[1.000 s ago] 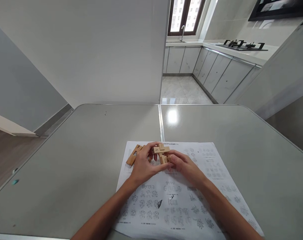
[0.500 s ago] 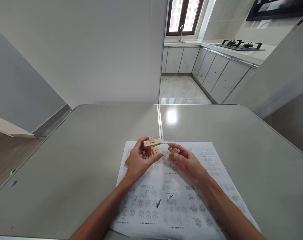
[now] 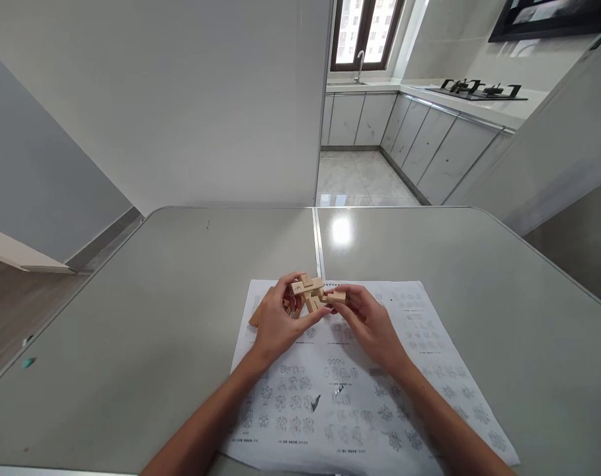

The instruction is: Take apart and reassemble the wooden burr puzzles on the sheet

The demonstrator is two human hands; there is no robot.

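My left hand [image 3: 279, 322] is closed round a partly joined wooden burr puzzle [image 3: 307, 287], made of several pale notched sticks that cross each other. One stick has a small dark mark on its end. Between thumb and fingers, my right hand [image 3: 370, 322] grips a single notched wooden puzzle piece [image 3: 336, 297]. That piece lies right against the puzzle's right side; whether it fits into a notch I cannot tell. More wooden pieces [image 3: 254, 318] show partly behind my left hand. Under both hands is a large printed sheet [image 3: 350, 416] with rows of small line drawings of puzzles.
The grey table [image 3: 131, 330] has a seam [image 3: 317, 244] down its middle. Two small dark scraps [image 3: 315, 402] lie on the sheet. A teal bit [image 3: 28, 362] sits near the left edge. Beyond stand a white wall panel and a kitchen counter [image 3: 459, 112].
My right hand has moved left and turned its puzzle piece, bringing it up against the burr puzzle. My left hand has shifted slightly right with the puzzle.
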